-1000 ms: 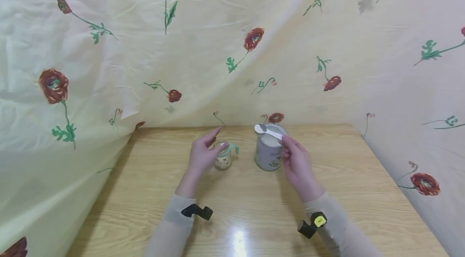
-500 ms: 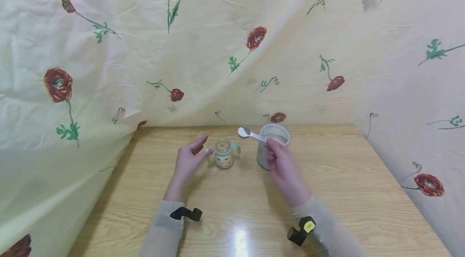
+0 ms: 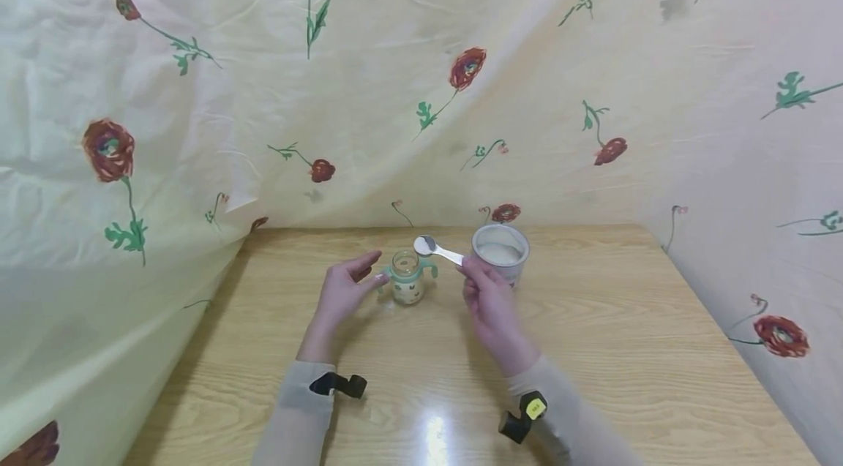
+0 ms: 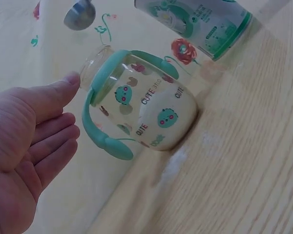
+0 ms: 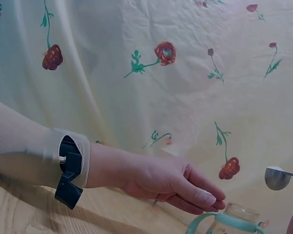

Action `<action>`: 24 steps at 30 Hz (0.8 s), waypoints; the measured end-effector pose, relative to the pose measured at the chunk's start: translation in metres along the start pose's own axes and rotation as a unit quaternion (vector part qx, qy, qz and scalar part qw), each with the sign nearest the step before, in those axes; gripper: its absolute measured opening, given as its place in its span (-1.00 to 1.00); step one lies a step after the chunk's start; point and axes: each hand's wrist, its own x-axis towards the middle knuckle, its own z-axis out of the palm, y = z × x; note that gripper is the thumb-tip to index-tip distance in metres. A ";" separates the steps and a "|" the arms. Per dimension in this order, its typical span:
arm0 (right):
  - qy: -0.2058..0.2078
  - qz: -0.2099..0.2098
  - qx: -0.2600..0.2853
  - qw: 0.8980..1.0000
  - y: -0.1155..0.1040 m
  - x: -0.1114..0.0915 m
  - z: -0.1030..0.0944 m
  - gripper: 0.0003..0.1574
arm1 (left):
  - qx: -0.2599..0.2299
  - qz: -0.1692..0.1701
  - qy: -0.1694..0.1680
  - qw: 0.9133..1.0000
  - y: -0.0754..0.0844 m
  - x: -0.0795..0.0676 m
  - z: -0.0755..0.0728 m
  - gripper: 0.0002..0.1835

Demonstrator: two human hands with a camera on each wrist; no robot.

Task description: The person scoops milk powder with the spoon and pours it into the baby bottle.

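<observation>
My right hand (image 3: 494, 309) pinches the handle of a metal measuring spoon (image 3: 451, 256). In the right wrist view, white powder shows at the brim of the spoon's round bowl (image 5: 277, 179). The bowl is in the air just above and to the right of the mouth of a clear baby bottle (image 3: 407, 292). That bottle stands upright and lidless, with a mint-green collar, two handles and printed cartoon faces (image 4: 167, 117). My left hand (image 3: 342, 294) is beside it, thumb extended near the neck and fingers loosely bent, gripping nothing.
An open tin (image 3: 514, 275) of white powder stands right of the bottle, near the table's back edge. The wood-grain table (image 3: 626, 349) meets a flowered cloth (image 3: 369, 85) at the back and sides.
My right hand has carried the spoon left from above the tin to near the bottle's mouth. My left hand has drawn back slightly left, uncovering the bottle's neck.
</observation>
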 end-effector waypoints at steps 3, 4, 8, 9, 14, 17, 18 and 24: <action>0.005 -0.007 -0.014 1.000 0.006 0.003 0.001 -0.96 | 0.004 0.000 -0.002 1.000 -0.003 0.001 0.001 -0.42; 0.007 -0.009 -0.019 1.000 0.007 0.005 0.002 -0.96 | 0.005 0.000 -0.001 1.000 -0.005 0.002 0.001 -0.42; 0.013 -0.018 -0.045 0.999 0.013 0.008 0.004 -0.86 | 0.011 0.001 0.000 1.000 -0.008 0.003 0.002 -0.45; 0.014 -0.021 -0.051 0.998 0.014 0.009 0.004 -0.84 | 0.014 0.000 0.000 1.000 -0.008 0.003 0.002 -0.45; 0.018 -0.036 -0.084 0.996 0.020 0.013 0.004 -0.84 | 0.021 -0.004 -0.005 1.000 -0.007 0.002 0.004 -0.49; 0.019 -0.049 -0.105 0.993 0.023 0.014 0.004 -0.85 | 0.019 -0.013 -0.009 1.000 -0.006 0.001 0.005 -0.51; 0.020 -0.054 -0.114 0.992 0.024 0.014 0.004 -0.85 | 0.019 -0.016 -0.010 1.000 -0.006 0.001 0.005 -0.52; 0.019 -0.094 -0.157 0.983 0.028 0.015 0.004 -0.82 | 0.021 -0.018 -0.011 1.000 -0.008 0.001 0.008 -0.58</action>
